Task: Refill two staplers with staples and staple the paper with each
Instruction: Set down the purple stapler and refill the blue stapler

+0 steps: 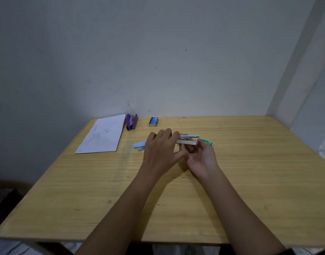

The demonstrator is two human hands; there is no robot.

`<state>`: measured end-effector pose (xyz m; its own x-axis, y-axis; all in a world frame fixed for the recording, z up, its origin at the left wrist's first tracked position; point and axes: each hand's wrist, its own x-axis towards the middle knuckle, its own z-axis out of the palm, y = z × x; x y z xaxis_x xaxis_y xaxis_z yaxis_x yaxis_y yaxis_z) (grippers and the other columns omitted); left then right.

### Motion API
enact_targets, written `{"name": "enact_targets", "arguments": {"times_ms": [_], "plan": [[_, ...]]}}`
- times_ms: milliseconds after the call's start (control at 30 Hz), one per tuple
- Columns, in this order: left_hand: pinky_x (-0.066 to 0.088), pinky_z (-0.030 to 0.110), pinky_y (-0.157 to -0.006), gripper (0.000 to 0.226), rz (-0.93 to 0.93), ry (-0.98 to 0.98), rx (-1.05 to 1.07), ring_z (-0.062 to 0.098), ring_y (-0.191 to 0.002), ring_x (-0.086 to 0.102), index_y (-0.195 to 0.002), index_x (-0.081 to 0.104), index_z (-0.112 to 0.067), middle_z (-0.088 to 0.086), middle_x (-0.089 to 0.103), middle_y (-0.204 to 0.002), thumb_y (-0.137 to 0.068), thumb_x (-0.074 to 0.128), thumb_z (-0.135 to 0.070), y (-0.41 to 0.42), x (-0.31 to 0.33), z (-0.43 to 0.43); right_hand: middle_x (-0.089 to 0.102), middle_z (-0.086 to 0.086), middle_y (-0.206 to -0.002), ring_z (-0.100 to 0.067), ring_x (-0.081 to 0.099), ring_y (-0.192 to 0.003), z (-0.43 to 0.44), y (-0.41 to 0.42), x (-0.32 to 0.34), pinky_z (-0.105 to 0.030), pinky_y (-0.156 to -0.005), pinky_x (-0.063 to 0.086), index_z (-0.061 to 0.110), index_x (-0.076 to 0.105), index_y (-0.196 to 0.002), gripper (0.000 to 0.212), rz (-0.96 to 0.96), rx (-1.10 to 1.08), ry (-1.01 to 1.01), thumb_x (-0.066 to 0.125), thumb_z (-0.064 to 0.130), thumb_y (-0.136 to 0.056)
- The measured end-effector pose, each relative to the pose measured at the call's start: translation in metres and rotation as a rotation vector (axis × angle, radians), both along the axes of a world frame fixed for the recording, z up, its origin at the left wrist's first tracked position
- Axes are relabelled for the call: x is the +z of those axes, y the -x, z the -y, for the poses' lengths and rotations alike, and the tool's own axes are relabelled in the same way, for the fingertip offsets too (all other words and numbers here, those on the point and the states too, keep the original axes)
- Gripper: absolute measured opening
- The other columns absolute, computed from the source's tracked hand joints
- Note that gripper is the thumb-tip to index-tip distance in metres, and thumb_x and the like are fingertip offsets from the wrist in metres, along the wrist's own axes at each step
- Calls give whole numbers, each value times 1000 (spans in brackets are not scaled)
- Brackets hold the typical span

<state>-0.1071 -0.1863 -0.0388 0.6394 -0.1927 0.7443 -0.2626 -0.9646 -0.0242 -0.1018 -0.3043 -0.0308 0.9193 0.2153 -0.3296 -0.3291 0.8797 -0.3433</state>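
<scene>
Blue stapler (139, 144) first: it lies on the table (176, 208), past the middle, and it is flipped open. From where I watch, the left hand (161, 148) is over its middle with the fingers curled round it, so that hand grips it. The right hand (202, 159) is palm up just beside it, fingers bent up to the shiny metal track (188, 142). I cannot tell if those fingers pinch a strip of staples or only touch the track.

I think the stapler is light and hard, with a smooth plastic back that could slip. The lid swings on a hinge, so it may flop if I hold only one half. The best place to hold looks like the lower half, by its sides. Staples come in a thin strip that I think snaps easily, so I would hold it gently by its long sides.

The left hand hides the stapler's middle and its hinge. I cannot see if any staples lie in the track. A green box (206, 142) peeks out behind the right fingers, and most of it is hidden. At the back, a purple stapler (131, 122) looks spread open just beside the paper (102, 135), and a blue box (154, 121) sits near it. The marks on the paper are too faint to read.
</scene>
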Motion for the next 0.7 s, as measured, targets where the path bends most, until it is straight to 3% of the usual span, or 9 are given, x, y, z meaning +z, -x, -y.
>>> {"name": "enact_targets", "arguments": {"times_ms": [133,233,267,433,500,567,700], "plan": [[39,30,-56,27,87,-54,-17,17,-58,52,-80,64,-15,-2,55,-66,-79,51,-39,2,-1,0,68,-14,-58,-19,66,-46,3,2,4,-26,-47,57,-5,54,-97,32,17,-23,-11,33,17,-101],[41,30,-57,29,14,-50,8,18,-59,55,-82,64,-14,-2,56,-68,-78,49,-39,1,-10,-10,69,-21,-83,-27,68,-79,3,-2,-3,-34,-74,59,-9,57,-97,40,20,-10,-10,32,21,-101],[40,29,-57,29,-18,-21,17,17,-60,55,-83,64,-14,-2,56,-69,-77,49,-39,2,-12,-12,69,-22,-88,-29,66,-84,3,-4,-4,-34,-75,58,-10,57,-98,40,24,-3,8,32,21,-101],[30,28,-65,29,-160,314,109,15,-63,48,-84,58,-18,-6,52,-70,-80,45,-44,9,2,-12,65,-14,-75,-20,66,-64,2,-9,-7,-24,-50,57,-2,56,-85,34,-11,-91,201,36,20,-101],[28,29,-64,29,-206,435,172,18,-62,48,-81,56,-18,-5,52,-67,-83,50,-46,7,7,-17,53,-3,-55,-7,47,-34,6,-11,-7,-16,-30,36,7,53,-73,35,-5,-130,425,38,23,-100],[29,29,-62,33,-232,498,212,20,-61,51,-79,55,-18,-3,53,-64,-85,52,-49,6,8,-23,34,4,-44,-6,26,-29,9,-13,-8,-19,-33,19,13,47,-63,38,50,-154,721,41,28,-97],[28,30,-62,38,-328,486,255,20,-65,50,-87,55,-15,-2,52,-70,-91,45,-51,2,3,-33,37,5,-52,-11,35,-49,5,-12,-10,-28,-53,29,13,48,-60,40,313,-181,1310,45,33,-95]]}}
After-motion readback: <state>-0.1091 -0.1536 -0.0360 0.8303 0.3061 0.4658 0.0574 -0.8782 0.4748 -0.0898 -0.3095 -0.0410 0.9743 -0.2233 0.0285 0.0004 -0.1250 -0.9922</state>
